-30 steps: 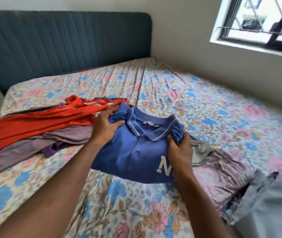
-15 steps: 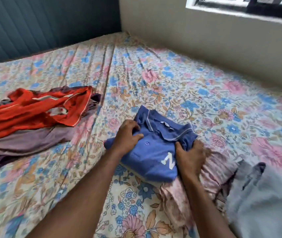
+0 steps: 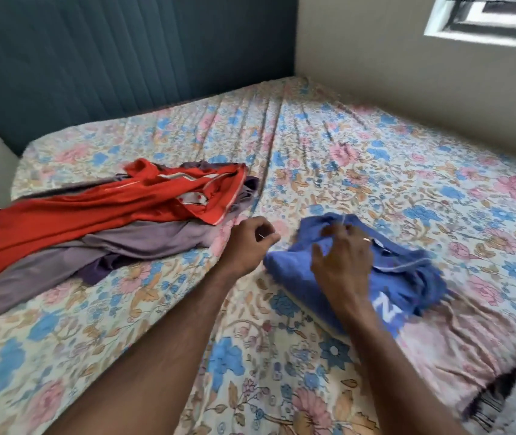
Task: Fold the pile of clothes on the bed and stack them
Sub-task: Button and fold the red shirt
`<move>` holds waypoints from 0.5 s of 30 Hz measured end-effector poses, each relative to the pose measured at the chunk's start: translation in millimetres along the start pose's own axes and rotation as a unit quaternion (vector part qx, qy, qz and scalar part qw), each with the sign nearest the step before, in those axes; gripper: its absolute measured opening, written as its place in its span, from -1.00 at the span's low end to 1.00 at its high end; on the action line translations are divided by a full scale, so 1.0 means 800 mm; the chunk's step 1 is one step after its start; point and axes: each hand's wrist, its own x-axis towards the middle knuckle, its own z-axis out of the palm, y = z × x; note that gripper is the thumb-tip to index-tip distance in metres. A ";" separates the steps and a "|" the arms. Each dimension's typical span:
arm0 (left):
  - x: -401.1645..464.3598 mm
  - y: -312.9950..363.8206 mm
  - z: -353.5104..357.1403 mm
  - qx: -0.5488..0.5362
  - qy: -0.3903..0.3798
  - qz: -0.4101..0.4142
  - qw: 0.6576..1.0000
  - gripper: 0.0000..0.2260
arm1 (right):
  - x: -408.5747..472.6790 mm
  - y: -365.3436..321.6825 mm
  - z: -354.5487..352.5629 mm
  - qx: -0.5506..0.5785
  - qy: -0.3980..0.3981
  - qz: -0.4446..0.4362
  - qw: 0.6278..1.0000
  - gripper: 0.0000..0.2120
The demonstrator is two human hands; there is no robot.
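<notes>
I see the folded blue polo (image 3: 404, 277) at centre-right of frame, on a pink cloth (image 3: 470, 337) on the bed (image 3: 328, 152). My right hand (image 3: 341, 262) is over the polo w/ fingers loosely spread, gripping nothing. Left hand (image 3: 250, 243) hovers just left of it, loosely curled, empty. Unfolded pile at left: red shirt (image 3: 93, 211) atop a mauve garment (image 3: 118, 246).

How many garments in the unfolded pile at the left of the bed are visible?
3: a red shirt on top, a mauve garment under it, a dark purple one peeking at the near edge. More may be hidden beneath.
</notes>
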 end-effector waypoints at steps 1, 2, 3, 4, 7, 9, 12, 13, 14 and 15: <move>0.000 -0.010 -0.018 0.004 0.016 -0.014 1.000 -0.90 | 0.005 -0.027 0.021 0.028 -0.036 -0.029 0.999 -0.81; -0.001 -0.020 -0.030 0.005 0.028 -0.028 0.999 -0.89 | 0.008 -0.047 0.041 0.054 -0.068 -0.056 0.995 -0.87; -0.003 -0.031 -0.050 0.003 0.047 -0.048 0.998 -0.88 | 0.012 -0.072 0.063 0.074 -0.100 -0.082 0.989 -0.91; -0.005 -0.042 -0.065 -0.001 0.064 -0.064 0.996 -0.88 | 0.015 -0.090 0.084 0.089 -0.125 -0.100 0.983 -0.94; -0.014 -0.072 -0.113 0.023 0.108 -0.104 0.988 -0.90 | 0.028 -0.144 0.140 0.107 -0.181 -0.137 0.968 -0.94; -0.020 -0.091 -0.145 0.049 0.135 -0.132 0.981 -0.90 | 0.038 -0.180 0.173 0.091 -0.202 -0.166 0.961 -0.90; -0.029 -0.115 -0.177 0.047 0.152 -0.168 0.973 -0.87 | 0.057 -0.219 0.215 0.078 -0.210 -0.186 0.957 -0.79; -0.032 -0.119 -0.188 0.044 0.156 -0.176 0.971 -0.86 | 0.063 -0.232 0.227 0.087 -0.215 -0.174 0.957 -0.75; -0.034 -0.121 -0.193 0.038 0.158 -0.176 0.971 -0.85 | 0.071 -0.237 0.239 0.092 -0.217 -0.153 0.960 -0.73; -0.037 -0.119 -0.198 0.035 0.159 -0.176 0.971 -0.86 | 0.076 -0.242 0.248 0.085 -0.225 -0.132 0.962 -0.72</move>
